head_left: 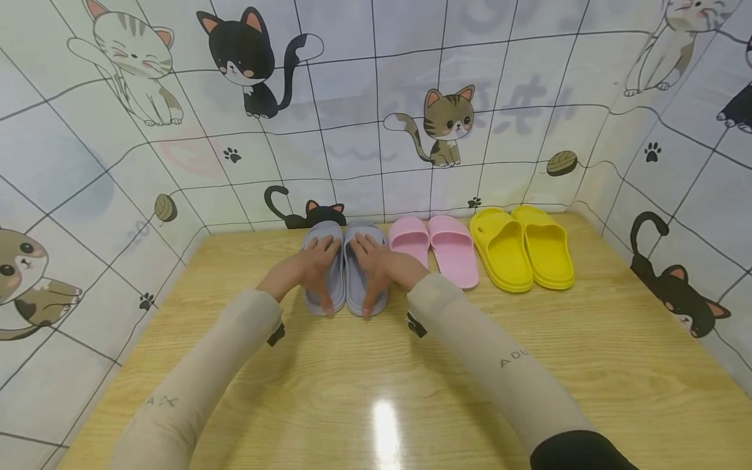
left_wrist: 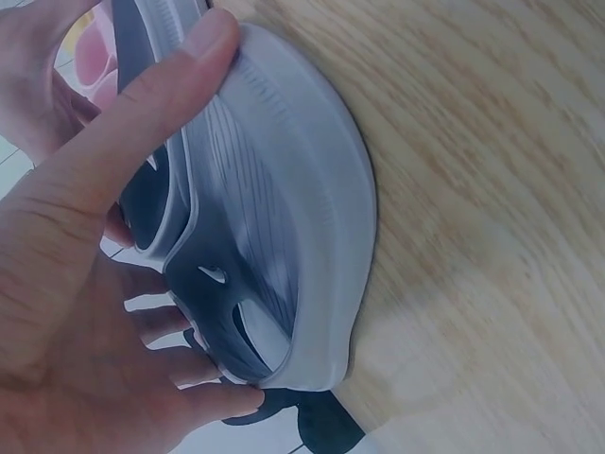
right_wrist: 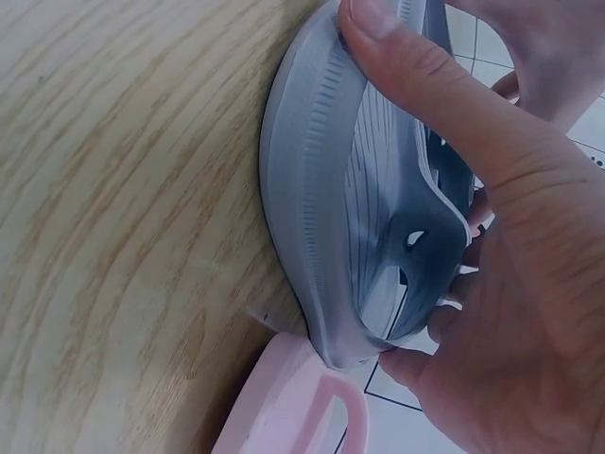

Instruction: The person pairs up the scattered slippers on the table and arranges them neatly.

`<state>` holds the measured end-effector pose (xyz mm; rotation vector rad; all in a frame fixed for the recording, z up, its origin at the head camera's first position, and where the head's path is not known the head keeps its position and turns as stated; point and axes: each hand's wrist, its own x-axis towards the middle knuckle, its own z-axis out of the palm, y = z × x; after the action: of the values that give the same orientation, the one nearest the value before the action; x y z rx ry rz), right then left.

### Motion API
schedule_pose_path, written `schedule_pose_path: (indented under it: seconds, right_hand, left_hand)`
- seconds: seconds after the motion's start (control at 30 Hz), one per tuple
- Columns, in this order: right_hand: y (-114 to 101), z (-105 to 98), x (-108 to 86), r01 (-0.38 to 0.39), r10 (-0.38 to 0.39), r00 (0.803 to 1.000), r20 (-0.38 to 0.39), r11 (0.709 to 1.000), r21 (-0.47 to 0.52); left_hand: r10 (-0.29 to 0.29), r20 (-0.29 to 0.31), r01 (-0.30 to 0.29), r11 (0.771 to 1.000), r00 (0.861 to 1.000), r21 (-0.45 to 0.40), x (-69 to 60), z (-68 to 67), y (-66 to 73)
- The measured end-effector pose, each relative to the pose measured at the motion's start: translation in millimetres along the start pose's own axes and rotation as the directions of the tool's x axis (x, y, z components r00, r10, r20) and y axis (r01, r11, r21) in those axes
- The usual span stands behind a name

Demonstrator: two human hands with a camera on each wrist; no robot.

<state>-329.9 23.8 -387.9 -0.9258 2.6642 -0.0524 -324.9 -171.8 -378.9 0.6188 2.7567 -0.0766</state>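
Observation:
A pair of grey slippers stands side by side against the back wall, toes to the wall. My left hand holds the left grey slipper, thumb at its heel end and fingers over the strap near the toe. In the left wrist view the thumb lies across the slipper's heel rim. My right hand holds the right grey slipper the same way. The right wrist view has its thumb on the heel rim and the fingers by the strap. Both slippers rest on the wooden surface.
Right of the grey pair stand pink slippers, close to the right grey slipper. Beside them are yellow clogs. Cat-patterned walls enclose the back and sides of the wooden surface.

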Motion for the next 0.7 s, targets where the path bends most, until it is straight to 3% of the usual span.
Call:
schedule_pose_path:
  seconds: [0.7]
  right_hand:
    - [5.8, -3.0, 8.3, -0.006, 0.006, 1.0, 0.007, 1.0, 0.018]
  left_hand:
    - [0.011, -0.004, -0.011, 1.0, 1.0, 0.017, 6.1, 1.0, -5.4]
